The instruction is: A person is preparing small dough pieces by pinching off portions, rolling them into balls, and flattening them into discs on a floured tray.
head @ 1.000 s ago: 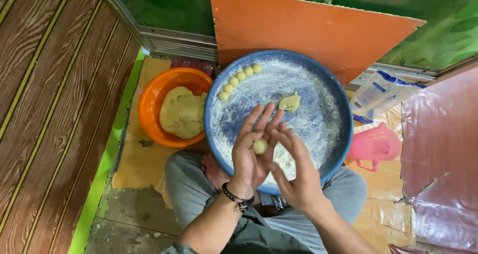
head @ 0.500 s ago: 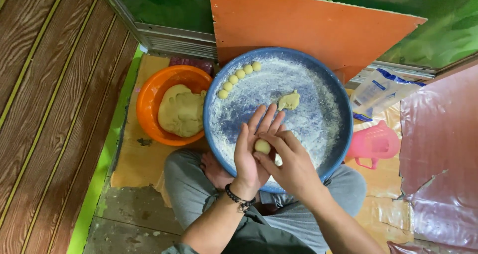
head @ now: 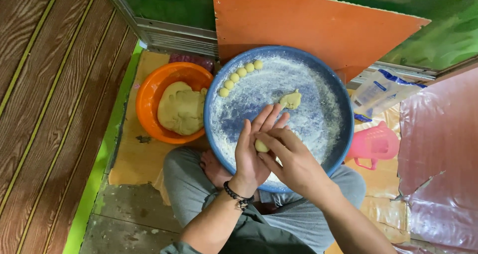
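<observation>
A small pale dough ball [head: 260,146] lies between my palms. My left hand [head: 253,149] is upright with its fingers stretched, and my right hand [head: 293,160] presses over the ball from the right. Both hands hover above the near part of a large blue floured tray [head: 338,92]. Several finished dough balls [head: 240,75] line the tray's far left rim. A loose lump of dough [head: 290,101] rests near the tray's middle.
An orange bowl [head: 149,92] with a big mass of dough [head: 180,108] stands left of the tray. A pink plastic jug [head: 374,145] and a flour bag [head: 381,89] lie to the right. An orange board [head: 308,25] stands behind. My crossed legs are under the tray.
My right hand has slid forward over the left palm, rolling the dough ball. The tray and bowl have stayed in place.
</observation>
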